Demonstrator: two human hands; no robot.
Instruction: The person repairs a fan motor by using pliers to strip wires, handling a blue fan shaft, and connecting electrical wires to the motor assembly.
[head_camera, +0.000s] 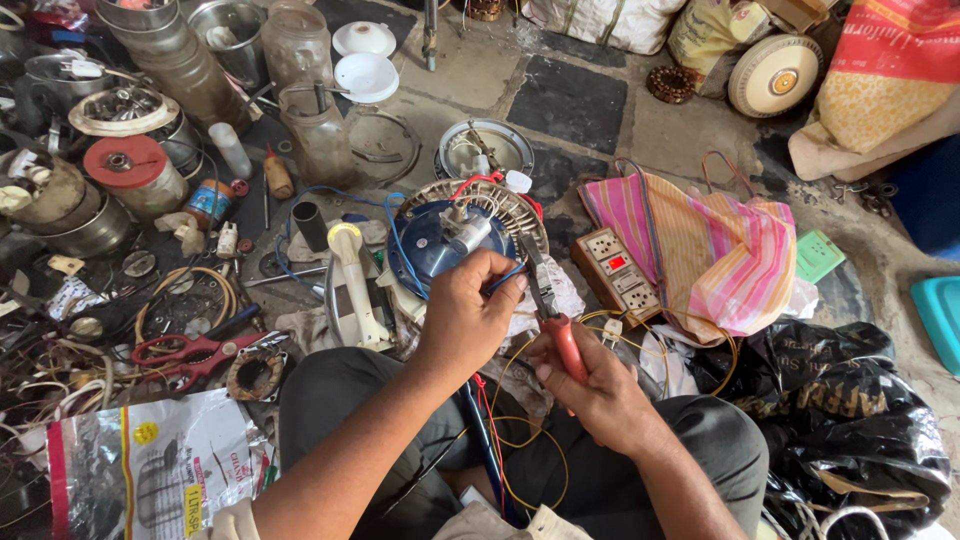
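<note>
Motor assembly (455, 240), round, with a blue housing, a pale ribbed ring at its far rim and a short metal shaft stub at its centre, lies on the floor (480, 70) directly ahead of the person's knees, near the middle of the view. Red, blue and white leads run around its rim; a blue wire (508, 275) leaves its near edge.

Left hand (465, 315) hovers over the near edge of the motor assembly. Its fingers (500, 270) are pinched together on the blue wire.

Right hand (595, 385) sits just right of the left hand, nearer the person. Its fingers are wrapped around the red handles of a pair of pliers (550, 310). The dark metal nose of the pliers points away from the person, toward the right edge of the motor assembly; whether the nose is on a wire cannot be told. Thin yellow wire (520, 420) loops beneath both hands, across the lap.

Surrounding items on the floor:
- Power strip (615, 272), brown with white sockets, just right of the motor assembly, resting partly on a pink and orange striped cloth (720, 245).
- White plastic handle part (352, 280), just left of the motor assembly.
- Red-handled scissors (190, 355), toward the left edge, among loose wire coils.
- Red wire spool (130, 165) and metal tins, at the far left.
- Black plastic bag (850, 420), at the near right.
</note>
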